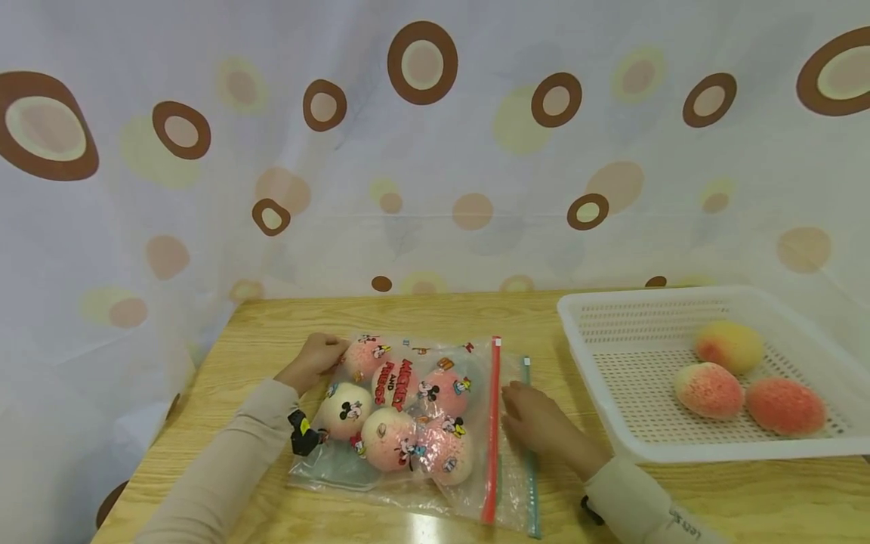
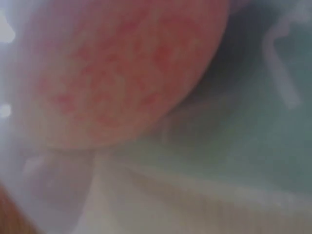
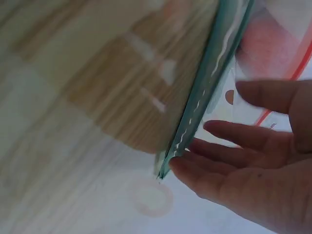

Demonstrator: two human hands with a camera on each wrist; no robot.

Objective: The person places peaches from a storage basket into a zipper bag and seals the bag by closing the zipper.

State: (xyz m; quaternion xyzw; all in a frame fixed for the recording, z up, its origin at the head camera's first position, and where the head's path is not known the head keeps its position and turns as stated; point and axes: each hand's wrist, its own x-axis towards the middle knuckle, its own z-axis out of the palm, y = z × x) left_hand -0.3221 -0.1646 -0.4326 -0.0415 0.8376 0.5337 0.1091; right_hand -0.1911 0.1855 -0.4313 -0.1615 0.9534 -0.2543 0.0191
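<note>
A clear zip bag point(image 1: 469, 438) with cartoon prints and a red zip point(image 1: 495, 423) lies full of several pink and cream peaches point(image 1: 347, 412). Beneath it is a second clear bag, its teal zip point(image 1: 532, 461) showing past the red one. My left hand point(image 1: 314, 364) is at the filled bag's far left corner, beside a peach; its fingertips are partly hidden. One blurred peach point(image 2: 122, 73) fills much of the left wrist view. My right hand point(image 1: 533, 415) is at the zip end, and its extended fingers point(image 3: 253, 136) reach the teal zip's edge in the right wrist view.
To the right, a white perforated plastic basket point(image 1: 578, 325) holds three more peaches point(image 1: 785, 406). Both the bags and the basket are on a wood-grain table point(image 1: 408, 310). A patterned curtain point(image 1: 421, 151) hangs behind and at the sides.
</note>
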